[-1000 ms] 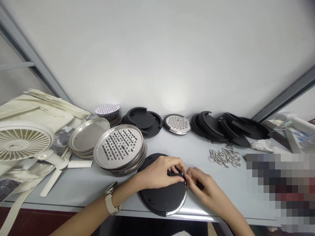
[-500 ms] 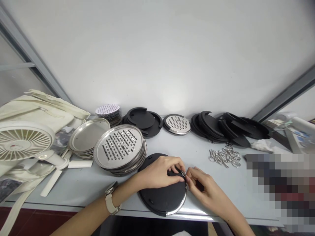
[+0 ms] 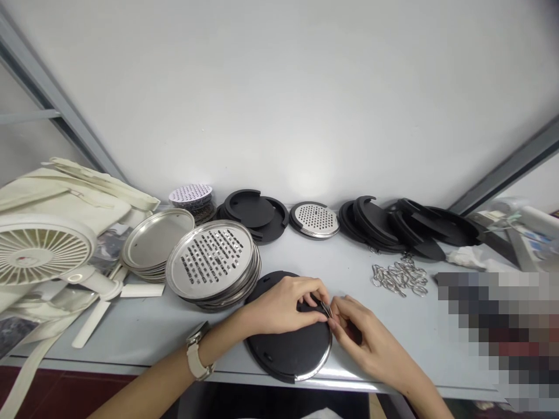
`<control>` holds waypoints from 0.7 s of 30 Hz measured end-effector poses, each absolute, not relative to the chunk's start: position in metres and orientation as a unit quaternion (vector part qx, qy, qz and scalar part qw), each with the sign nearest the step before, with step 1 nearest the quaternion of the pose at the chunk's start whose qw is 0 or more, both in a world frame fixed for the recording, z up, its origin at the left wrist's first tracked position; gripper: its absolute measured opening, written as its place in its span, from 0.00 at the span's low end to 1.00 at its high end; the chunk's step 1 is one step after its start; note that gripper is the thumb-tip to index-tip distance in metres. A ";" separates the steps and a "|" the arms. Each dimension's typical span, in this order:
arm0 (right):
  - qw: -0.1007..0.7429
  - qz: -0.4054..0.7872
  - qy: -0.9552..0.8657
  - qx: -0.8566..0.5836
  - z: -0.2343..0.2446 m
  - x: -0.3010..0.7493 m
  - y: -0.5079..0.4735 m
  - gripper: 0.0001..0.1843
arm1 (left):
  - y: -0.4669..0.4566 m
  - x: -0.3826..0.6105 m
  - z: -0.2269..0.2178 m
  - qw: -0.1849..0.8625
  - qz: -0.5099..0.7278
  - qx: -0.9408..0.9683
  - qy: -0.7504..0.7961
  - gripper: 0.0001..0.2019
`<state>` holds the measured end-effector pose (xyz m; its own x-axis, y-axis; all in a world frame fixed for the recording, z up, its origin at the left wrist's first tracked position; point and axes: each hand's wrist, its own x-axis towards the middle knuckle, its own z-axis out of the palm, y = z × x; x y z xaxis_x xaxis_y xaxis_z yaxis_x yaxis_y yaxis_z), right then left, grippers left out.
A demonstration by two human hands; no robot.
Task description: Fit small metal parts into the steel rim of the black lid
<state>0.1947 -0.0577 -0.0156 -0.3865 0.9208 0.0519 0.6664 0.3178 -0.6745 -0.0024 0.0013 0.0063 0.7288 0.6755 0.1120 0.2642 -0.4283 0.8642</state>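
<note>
A round black disc [image 3: 293,349] with a silvery metal rim lies flat at the front of the table. My left hand [image 3: 283,305], a watch on its wrist, rests over the disc, thumb and forefinger pinching a small metal wire clip [image 3: 325,309] by the rim. From the other side my right hand [image 3: 364,334] pinches at the same clip, its fingertips close to my left ones. Fingers partly hide the clip and that stretch of rim. Beyond my right hand lies a loose pile of similar wire clips [image 3: 399,278].
At left stand a stack of perforated metal discs [image 3: 213,262], a stack of plain metal lids [image 3: 157,238], a white fan [image 3: 39,250] and a cream bag [image 3: 65,198]. Along the wall are black round holders [image 3: 375,224] and a perforated disc in a black holder [image 3: 315,220].
The wire clip has shifted slightly between my fingertips, and my right fingers have moved a little. My left hand and the disc stay in place.
</note>
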 end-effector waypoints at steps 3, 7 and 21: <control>0.222 0.288 -0.782 -0.506 -0.016 0.195 -0.058 0.13 | 0.001 -0.002 0.006 0.451 0.234 0.812 0.288 0.09; 0.229 0.295 -0.775 -0.511 -0.017 0.194 -0.057 0.14 | 0.001 -0.002 0.006 0.446 0.240 0.814 0.284 0.09; 0.236 0.316 -0.760 -0.516 -0.019 0.195 -0.056 0.15 | 0.001 -0.003 0.008 0.440 0.230 0.815 0.298 0.09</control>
<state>0.1950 -0.0562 -0.0191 -0.3552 0.9342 0.0327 0.6349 0.2668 -0.7250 -0.0029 0.0008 0.0083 0.7164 0.6886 0.1125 0.2833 -0.4344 0.8550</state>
